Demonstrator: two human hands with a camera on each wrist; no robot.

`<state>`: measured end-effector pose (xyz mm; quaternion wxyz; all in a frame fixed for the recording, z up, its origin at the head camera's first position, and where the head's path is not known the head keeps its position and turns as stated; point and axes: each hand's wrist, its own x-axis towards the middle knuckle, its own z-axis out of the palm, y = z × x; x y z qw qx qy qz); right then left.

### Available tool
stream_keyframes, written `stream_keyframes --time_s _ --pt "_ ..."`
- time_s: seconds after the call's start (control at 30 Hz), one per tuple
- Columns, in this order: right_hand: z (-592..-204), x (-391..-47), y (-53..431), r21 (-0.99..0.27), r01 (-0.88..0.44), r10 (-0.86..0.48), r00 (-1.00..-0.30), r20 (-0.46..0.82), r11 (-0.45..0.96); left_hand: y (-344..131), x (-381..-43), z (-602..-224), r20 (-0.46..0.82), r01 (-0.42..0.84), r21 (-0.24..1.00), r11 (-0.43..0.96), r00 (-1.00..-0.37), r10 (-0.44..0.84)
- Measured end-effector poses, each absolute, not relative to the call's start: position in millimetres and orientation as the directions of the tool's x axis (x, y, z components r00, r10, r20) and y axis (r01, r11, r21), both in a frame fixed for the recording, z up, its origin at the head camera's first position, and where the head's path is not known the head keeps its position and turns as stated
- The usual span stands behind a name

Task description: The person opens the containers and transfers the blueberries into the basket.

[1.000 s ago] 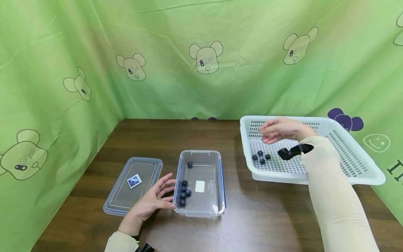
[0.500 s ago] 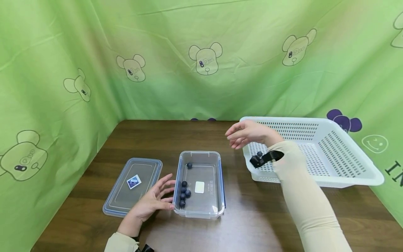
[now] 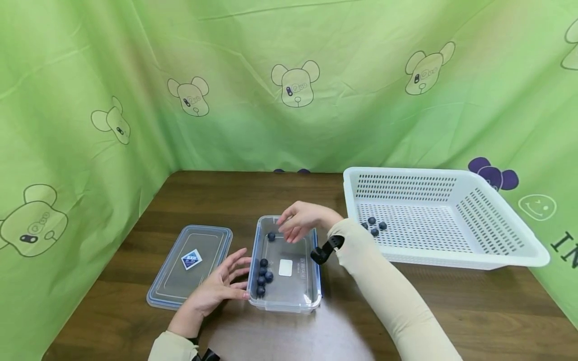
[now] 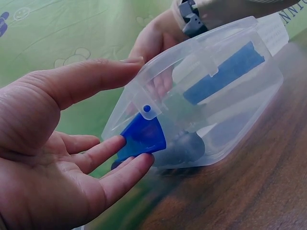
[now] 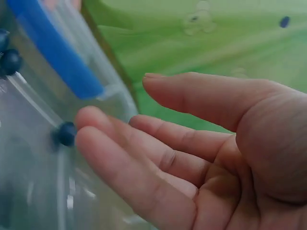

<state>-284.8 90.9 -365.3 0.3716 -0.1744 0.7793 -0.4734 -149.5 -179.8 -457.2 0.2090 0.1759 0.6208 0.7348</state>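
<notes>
A clear plastic food container [image 3: 298, 296] with blue side clips stands lidless mid-table. Several blueberries [image 3: 263, 280] cluster along its left side, and one blueberry [image 3: 271, 236] lies near its back. My left hand [image 3: 221, 286] rests against the left wall with spread fingers; in the left wrist view its fingertips meet the blue clip [image 4: 146, 136]. My right hand [image 3: 302, 219] hovers over the container's back right part, palm tilted inward. The right wrist view shows its thumb [image 5: 192, 93] apart from the fingers and nothing between them, with a blueberry [image 5: 65, 134] just beyond the fingertips.
A white perforated basket [image 3: 456, 255] stands at the right, with several blueberries [image 3: 375, 232] in its left corner. The container's lid [image 3: 180, 281], edged in blue, lies flat on the wooden table [image 3: 361, 321] at the left. A green printed curtain [image 3: 244, 125] hangs behind.
My right hand has moved left and toward me, from above the basket to above the container. The left hand, the container and the lid have stayed in place.
</notes>
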Motion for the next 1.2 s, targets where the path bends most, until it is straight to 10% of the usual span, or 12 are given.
stream_keyframes --time_s 0.5,1.2 --pt "-399.9 -273.7 45.2 -0.742 0.047 -0.471 -0.744 -0.473 0.669 -180.1 -150.6 -457.7 0.0 -0.093 0.985 -0.146 -0.844 0.537" --pt "-410.6 -275.2 34.2 -0.787 0.129 -0.532 -0.67 -0.518 0.604 -179.7 -149.0 -458.1 0.004 -0.103 0.981 -0.165 -0.839 0.544"
